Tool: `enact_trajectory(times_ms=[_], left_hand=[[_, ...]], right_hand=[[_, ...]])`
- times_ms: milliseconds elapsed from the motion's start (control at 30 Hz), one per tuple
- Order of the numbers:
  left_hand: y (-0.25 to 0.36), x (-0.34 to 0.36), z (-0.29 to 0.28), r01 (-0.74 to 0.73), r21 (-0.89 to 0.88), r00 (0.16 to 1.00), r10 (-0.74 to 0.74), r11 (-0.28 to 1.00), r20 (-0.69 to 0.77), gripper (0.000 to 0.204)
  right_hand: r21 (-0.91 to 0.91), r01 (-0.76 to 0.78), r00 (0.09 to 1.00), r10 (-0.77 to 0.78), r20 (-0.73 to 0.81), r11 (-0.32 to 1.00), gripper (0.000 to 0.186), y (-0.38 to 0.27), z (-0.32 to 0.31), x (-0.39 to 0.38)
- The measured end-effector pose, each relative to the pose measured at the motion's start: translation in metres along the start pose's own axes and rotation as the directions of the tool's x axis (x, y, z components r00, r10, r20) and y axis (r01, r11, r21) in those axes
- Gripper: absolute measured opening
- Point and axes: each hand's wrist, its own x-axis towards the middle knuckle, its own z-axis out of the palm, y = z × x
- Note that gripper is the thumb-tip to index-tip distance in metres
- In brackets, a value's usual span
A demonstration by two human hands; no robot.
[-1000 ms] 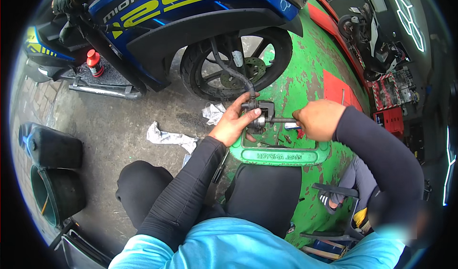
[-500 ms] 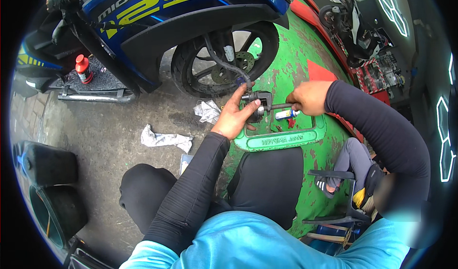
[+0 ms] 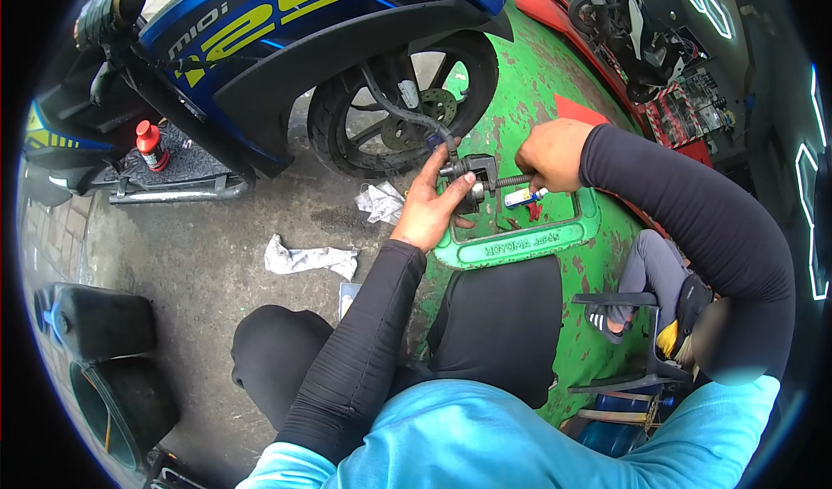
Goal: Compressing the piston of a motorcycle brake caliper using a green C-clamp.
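Observation:
My left hand [image 3: 426, 207] is closed around a dark brake caliper [image 3: 475, 170], its thumb pressed on the near side. The caliper hangs on a grey-black brake hose [image 3: 403, 114] running up beside the front wheel [image 3: 331, 127]. A green C-clamp [image 3: 520, 248] lies around it just above my right knee, its threaded screw [image 3: 516, 180] pointing at the caliper. My right hand [image 3: 553, 154] is closed on the screw's right end; its fingertips are partly hidden. A small white-and-blue tube [image 3: 523, 198] shows inside the clamp frame, on the green floor.
The blue scooter [image 3: 260, 34] stands ahead, a red bottle [image 3: 152, 146] on its footboard. White rags [image 3: 310, 257] lie on the concrete. Black containers [image 3: 104, 320] stand at left. A seated person's leg [image 3: 643, 272] is at right, and another motorcycle [image 3: 637, 42] stands at far right.
The view has shifted slightly, so the scene sits a little differently. My right hand has turned somewhat at the screw; my left hand keeps its hold on the caliper.

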Motion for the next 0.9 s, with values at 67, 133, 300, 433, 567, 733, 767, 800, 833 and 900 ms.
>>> enact_trajectory(times_ms=[67, 133, 300, 433, 567, 733, 767, 800, 833, 900], left_hand=[[0.001, 0.000, 0.000, 0.028, 0.001, 1.000, -0.028, 1.000, 0.000, 0.073], [0.002, 0.000, 0.000, 0.036, 0.000, 0.999, -0.036, 0.999, 0.010, 0.074], [0.001, -0.001, 0.002, 0.003, 0.016, 1.000, -0.003, 1.000, -0.005, 0.073], [0.001, 0.000, 0.004, 0.001, 0.026, 1.000, -0.001, 1.000, 0.000, 0.073], [0.002, -0.001, 0.005, -0.015, 0.045, 1.000, 0.016, 0.999, -0.011, 0.064], [-0.002, 0.000, 0.005, 0.019, 0.021, 1.000, -0.019, 1.000, -0.001, 0.062], [-0.003, 0.001, 0.005, 0.000, 0.025, 1.000, 0.001, 1.000, -0.011, 0.061], [-0.004, 0.001, 0.006, -0.040, 0.024, 0.999, 0.040, 0.999, -0.013, 0.061], [-0.006, 0.001, 0.007, -0.014, 0.043, 1.000, 0.014, 0.999, -0.010, 0.061], [-0.008, 0.000, 0.009, -0.018, -0.045, 0.999, 0.016, 0.999, -0.036, 0.062]], right_hand=[[-0.098, -0.013, 1.000, 0.011, -0.017, 0.995, 0.039, -0.001, 0.001, -0.001], [-0.133, -0.046, 0.991, 0.029, -0.129, 0.990, 0.045, -0.003, 0.005, -0.005], [0.060, 0.083, 0.994, -0.078, -0.070, 0.995, 0.041, 0.000, 0.013, -0.011], [-0.036, 0.036, 0.999, -0.037, -0.032, 0.999, 0.034, 0.002, 0.006, -0.010], [-0.139, -0.059, 0.984, 0.034, -0.174, 0.989, 0.041, -0.003, 0.007, -0.014], [0.095, 0.003, 0.995, 0.007, -0.096, 0.995, 0.031, 0.001, 0.012, -0.016], [0.101, -0.032, 0.999, 0.031, 0.010, 0.994, 0.032, 0.003, 0.011, -0.013], [0.056, -0.001, 1.000, 0.001, 0.006, 0.998, 0.034, 0.005, 0.009, -0.011], [0.087, 0.017, 1.000, -0.016, -0.009, 0.996, 0.034, 0.006, 0.009, -0.008], [-0.104, 0.010, 0.998, -0.016, -0.061, 0.994, 0.035, 0.007, 0.008, -0.005]])
